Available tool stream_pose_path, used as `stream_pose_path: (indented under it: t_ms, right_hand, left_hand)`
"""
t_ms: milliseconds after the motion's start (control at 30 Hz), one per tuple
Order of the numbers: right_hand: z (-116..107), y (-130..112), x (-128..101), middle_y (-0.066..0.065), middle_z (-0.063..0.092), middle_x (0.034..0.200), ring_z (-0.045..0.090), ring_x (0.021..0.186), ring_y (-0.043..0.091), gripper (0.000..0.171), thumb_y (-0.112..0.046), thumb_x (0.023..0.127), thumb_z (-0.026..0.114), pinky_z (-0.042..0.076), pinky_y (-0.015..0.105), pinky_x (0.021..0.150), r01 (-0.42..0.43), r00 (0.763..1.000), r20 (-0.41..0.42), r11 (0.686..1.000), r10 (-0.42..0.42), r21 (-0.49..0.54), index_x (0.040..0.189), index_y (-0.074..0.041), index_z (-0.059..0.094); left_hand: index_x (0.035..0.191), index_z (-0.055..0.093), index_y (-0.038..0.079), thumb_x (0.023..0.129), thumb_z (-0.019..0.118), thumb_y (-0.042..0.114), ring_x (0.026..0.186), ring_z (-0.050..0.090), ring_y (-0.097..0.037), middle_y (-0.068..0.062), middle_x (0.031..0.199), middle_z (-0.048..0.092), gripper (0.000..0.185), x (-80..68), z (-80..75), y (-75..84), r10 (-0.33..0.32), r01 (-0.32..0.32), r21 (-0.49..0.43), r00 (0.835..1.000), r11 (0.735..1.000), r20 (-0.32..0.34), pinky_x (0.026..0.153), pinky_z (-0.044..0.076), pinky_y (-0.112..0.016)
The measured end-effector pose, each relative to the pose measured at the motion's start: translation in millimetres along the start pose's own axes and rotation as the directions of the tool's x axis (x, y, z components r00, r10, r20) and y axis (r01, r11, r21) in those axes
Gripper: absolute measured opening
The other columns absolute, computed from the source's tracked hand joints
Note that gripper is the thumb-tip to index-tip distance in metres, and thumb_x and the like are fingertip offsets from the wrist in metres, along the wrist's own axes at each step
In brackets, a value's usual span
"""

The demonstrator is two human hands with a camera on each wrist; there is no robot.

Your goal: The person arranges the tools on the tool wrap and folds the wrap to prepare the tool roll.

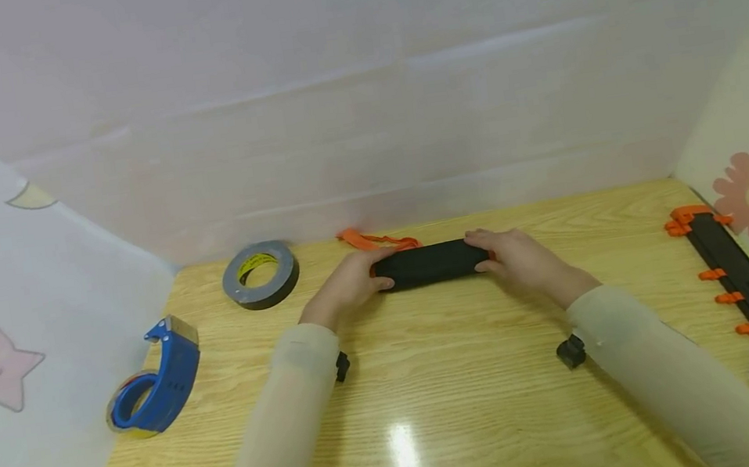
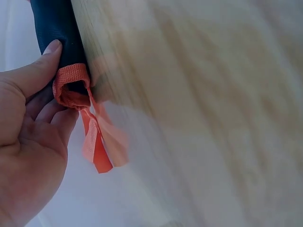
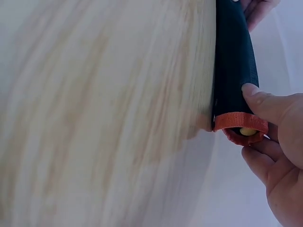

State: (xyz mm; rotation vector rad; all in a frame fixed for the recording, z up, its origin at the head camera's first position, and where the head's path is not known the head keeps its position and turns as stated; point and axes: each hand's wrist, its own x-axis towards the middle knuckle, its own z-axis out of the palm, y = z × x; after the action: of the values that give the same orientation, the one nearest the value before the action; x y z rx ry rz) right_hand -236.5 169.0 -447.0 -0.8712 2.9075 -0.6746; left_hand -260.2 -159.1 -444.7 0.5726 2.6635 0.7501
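Note:
A black fabric roll (image 1: 431, 264) with orange-trimmed ends lies lengthwise between both hands near the back of the table. My left hand (image 1: 347, 284) grips its left end, thumb on the near side. In the left wrist view, that end has an orange woven edge (image 2: 73, 73) around a dark hollow, and an orange strap (image 2: 97, 151) hangs there. The right hand (image 1: 520, 261) holds the other end between thumb and fingers. Something yellowish (image 3: 247, 131) shows inside the orange rim (image 3: 239, 119) there. What else the roll contains is hidden.
At the back left lies a roll of grey tape (image 1: 237, 285). A blue tape dispenser (image 1: 175, 370) stands near the left wall. Along the right wall is a long black holder (image 1: 729, 258) with orange clips and an orange-lined handle. A pale wall (image 1: 403, 127) closes the back.

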Motion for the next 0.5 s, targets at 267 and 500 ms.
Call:
stream_pose_path:
  t_ms: [267, 500]
  right_hand:
    - [-2.1, 3.1, 0.0, 0.021, 0.053, 0.162, 0.073, 0.122, 0.041, 0.061, -0.015, 0.102, 0.075, 0.059, 0.052, 0.104, -0.015, 1.0, 0.012, 1.0, 0.016, -0.019, 0.157, -0.001, 0.055]
    - [-4.8, 2.7, 0.7, 0.021, 0.051, 0.164, 0.072, 0.08, 0.029, 0.062, -0.016, 0.103, 0.074, 0.058, 0.044, 0.089, -0.039, 0.999, 0.038, 0.999, 0.038, 0.016, 0.159, -0.002, 0.053]
  left_hand:
    - [0.166, 0.046, 0.023, 0.101, 0.078, 0.019, 0.157, 0.045, -0.032, -0.006, 0.17, 0.048, 0.073, 6.8, -1.8, -0.8, 0.024, -0.025, 0.012, 0.999, 1.0, 0.022, 0.124, 0.044, -0.053]
    - [0.167, 0.045, 0.024, 0.101, 0.078, 0.019, 0.157, 0.045, -0.033, -0.009, 0.17, 0.047, 0.074, 6.3, -3.1, -1.3, 0.012, -0.012, -0.006, 0.999, 1.0, 0.038, 0.122, 0.046, -0.054]
